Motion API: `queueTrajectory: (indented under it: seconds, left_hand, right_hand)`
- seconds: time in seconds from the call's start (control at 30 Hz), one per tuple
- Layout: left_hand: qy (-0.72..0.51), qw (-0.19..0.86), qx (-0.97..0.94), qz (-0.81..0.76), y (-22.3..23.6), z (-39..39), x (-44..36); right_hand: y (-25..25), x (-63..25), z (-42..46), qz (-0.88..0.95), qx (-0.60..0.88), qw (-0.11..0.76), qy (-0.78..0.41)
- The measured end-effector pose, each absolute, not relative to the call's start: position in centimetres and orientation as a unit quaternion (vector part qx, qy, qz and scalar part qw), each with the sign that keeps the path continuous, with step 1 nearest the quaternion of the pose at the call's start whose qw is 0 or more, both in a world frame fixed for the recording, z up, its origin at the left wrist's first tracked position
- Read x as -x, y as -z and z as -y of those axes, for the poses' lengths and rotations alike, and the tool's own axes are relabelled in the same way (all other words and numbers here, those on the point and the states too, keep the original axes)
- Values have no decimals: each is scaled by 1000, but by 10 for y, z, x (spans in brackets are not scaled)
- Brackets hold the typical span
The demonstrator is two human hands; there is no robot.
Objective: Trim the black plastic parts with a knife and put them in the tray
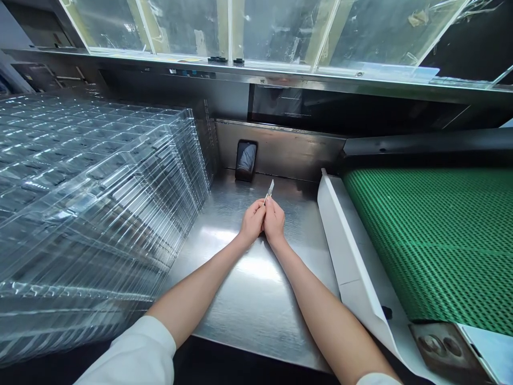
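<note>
steel surface (256, 315) under both hands: left hand (252, 222) and right hand (274, 220) closed together around a craft knife (269, 191), blade up; clear plastic trays (96, 176) stacked at left look uncut; green mesh conveyor belt (436, 240) at right.

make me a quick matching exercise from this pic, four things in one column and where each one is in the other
Things
1 knife
2 phone
3 clear trays
4 green belt

Places
a right of the white panel
b standing against the steel wall
c between the left hand and right hand
d stacked left of the steel counter

Pairs: 1c, 2b, 3d, 4a
</note>
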State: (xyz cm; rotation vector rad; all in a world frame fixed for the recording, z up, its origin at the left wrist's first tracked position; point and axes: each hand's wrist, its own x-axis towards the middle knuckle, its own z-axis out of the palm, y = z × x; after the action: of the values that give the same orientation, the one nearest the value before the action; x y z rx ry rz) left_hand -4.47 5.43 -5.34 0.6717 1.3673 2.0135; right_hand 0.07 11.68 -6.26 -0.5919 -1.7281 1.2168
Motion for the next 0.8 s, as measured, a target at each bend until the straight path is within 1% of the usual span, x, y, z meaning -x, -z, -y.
queueTrajectory:
  seconds: [0.47, 0.67, 0.8]
  left_hand:
    - [-763, 294, -253, -516, 58, -55, 45]
    - [-799, 192, -251, -512, 58, -56, 47]
    - [-814, 165, -226, -510, 60, -57, 48]
  right_hand:
    - [63, -1, -117, 698, 238, 457, -498]
    - [61, 0, -116, 688, 229, 473, -500]
    - [66, 2, -116, 667, 222, 465, -537]
